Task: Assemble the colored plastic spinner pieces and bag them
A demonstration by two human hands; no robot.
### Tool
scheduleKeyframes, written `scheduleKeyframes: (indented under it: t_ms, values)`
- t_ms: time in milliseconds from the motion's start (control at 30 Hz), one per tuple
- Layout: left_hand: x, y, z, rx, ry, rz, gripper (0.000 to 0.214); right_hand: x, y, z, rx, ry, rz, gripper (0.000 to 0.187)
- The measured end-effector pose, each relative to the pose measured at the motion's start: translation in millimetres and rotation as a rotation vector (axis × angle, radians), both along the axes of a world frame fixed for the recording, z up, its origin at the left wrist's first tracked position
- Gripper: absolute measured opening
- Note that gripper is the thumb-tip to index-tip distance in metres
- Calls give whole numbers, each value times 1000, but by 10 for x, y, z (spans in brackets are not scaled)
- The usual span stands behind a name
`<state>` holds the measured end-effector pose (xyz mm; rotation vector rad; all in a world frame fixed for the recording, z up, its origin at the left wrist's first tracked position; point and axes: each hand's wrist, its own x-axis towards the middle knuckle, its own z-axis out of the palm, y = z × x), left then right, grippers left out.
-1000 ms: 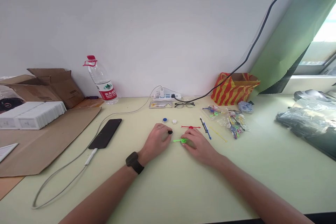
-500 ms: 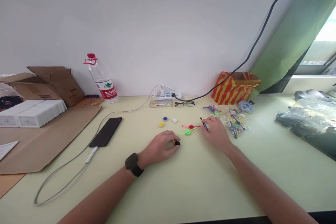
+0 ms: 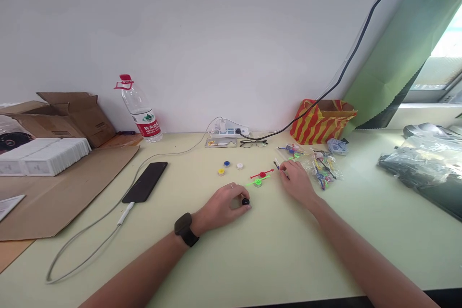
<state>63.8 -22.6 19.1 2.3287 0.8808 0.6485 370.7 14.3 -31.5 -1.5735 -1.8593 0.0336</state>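
Small black cap [image 3: 245, 201] is sitting on the counter [image 3: 252, 260], left hand [image 3: 224, 204] pinching it w/ fingertips: light, hard, prob. slippery, best gripped at its rim. Right hand [image 3: 298, 180] is closing on a thin black-blue stick [image 3: 277, 165], looks flexible. Green spinner [image 3: 257, 182] is lying between.

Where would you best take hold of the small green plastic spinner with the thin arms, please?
Probably at the round hub of the green plastic spinner, pinched from above: it lies flat on the pale green table, and its thin arms look flimsy. The red spinner sits close behind.
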Motion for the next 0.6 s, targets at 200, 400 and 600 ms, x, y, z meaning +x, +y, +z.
scheduleKeyframes:
  t_ms: [200, 400, 600]
  values:
    - [19, 18, -65, -88, -85, 6, 5, -134, -72, 99, -29, 245, 78, 15]
    - [16, 14, -49, -96, -83, -12, 7, -266, -176, 229, 18, 351, 103, 28]
    - [16, 11, -35, -98, -64, -19, 9, -521, -424, 377, -349, 454, 583, 20]
